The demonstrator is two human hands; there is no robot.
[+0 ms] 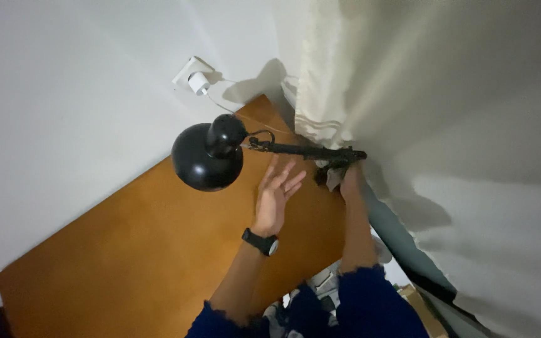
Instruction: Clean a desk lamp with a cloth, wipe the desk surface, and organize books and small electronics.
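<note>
A black desk lamp [208,155] with a round shade hangs over a brown wooden desk [126,250], its jointed arm [302,150] running right to the desk's edge. My left hand [275,191] is open, fingers spread, hovering just below the arm and beside the shade, touching nothing. A black watch sits on that wrist. My right hand [345,174] reaches to the lamp's base end at the desk edge and is closed around it, partly hidden in shadow under the curtain.
A cream curtain [358,75] hangs at the right. A white charger [196,81] sits in a wall socket, its cable trailing onto the desk. Boxes and clutter lie on the floor at the bottom right.
</note>
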